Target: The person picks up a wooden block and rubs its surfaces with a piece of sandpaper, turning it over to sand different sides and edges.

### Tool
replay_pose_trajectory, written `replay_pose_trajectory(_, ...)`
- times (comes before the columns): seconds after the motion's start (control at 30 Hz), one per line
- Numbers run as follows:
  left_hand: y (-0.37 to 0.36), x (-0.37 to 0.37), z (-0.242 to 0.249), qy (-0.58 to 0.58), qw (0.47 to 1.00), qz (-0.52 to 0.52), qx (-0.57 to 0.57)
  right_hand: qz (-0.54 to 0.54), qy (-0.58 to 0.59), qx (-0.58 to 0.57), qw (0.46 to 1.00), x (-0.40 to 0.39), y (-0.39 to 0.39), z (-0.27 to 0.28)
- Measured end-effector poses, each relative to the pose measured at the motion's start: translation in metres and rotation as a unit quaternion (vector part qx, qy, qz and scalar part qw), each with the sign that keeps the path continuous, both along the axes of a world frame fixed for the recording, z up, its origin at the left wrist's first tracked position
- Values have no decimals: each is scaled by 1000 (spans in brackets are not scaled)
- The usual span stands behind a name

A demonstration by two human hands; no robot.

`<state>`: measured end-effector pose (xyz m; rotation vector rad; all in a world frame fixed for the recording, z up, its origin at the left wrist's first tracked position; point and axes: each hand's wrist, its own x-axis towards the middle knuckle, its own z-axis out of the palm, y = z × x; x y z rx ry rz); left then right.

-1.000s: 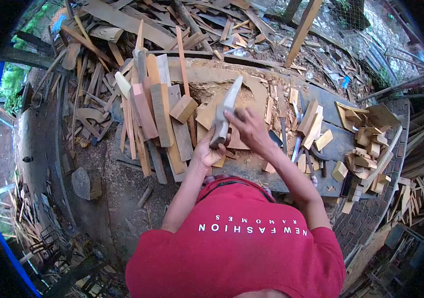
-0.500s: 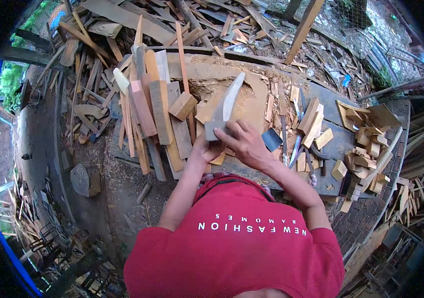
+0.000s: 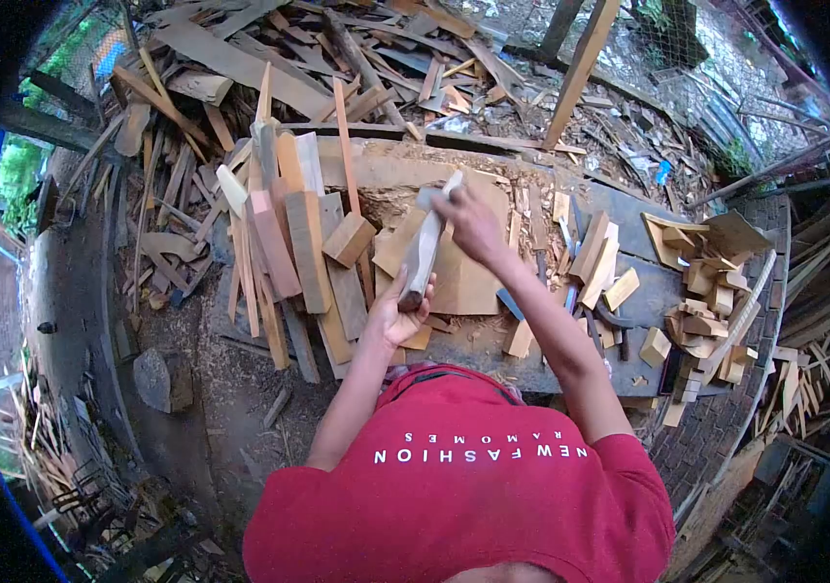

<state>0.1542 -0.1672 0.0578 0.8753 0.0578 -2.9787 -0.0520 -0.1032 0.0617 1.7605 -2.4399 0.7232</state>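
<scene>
My left hand (image 3: 399, 313) is wrapped round the near, thick end of a long, tapered, pale wooden piece (image 3: 423, 249), which points away from me over the bench. Near its far tip, my right hand (image 3: 471, 223) holds a small grey sanding block (image 3: 427, 198) against the piece; the fingers are smeared by motion. Under the piece lies a flat tan board (image 3: 478, 277) on the bench. A short wooden block (image 3: 350, 239) rests on the long boards just left of it.
Long wooden strips (image 3: 306, 253) are stacked left of my hands. To the right are wood blocks (image 3: 590, 249), a curved dark tool (image 3: 615, 319) and a heap of small offcuts (image 3: 716, 301). Scrap wood (image 3: 259, 68) lies beyond the bench, near an upright post (image 3: 578, 73).
My right hand and the grey block have moved from the near end of the wooden piece to its far tip. My left hand and the piece's near end have come slightly towards me.
</scene>
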Motion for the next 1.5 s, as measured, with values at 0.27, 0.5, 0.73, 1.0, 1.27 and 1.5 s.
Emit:
replay_pose_trajectory(0.27,1,8,-1,-68,998,-13,-16,119,-14,-7,993,67,60,52)
replay_pose_trajectory(0.5,-5,9,-4,-8,999,-35,0,5,-10,-50,999,3,21,-10)
replay_pose_trajectory(0.73,-1,8,-1,-23,999,-36,-21,-60,-10,102,993,-52,-3,-23)
replay_pose_trajectory(1.0,-3,6,-6,5,1000,-7,8,112,-30,14,993,58,41,46)
replay_pose_trajectory(1.27,-3,9,-11,1,998,-21,54,38,-18,-11,999,0,12,-5)
replay_pose_trajectory(1.5,0,10,-7,-37,998,-39,-26,-92,-74,136,984,-70,-23,-24)
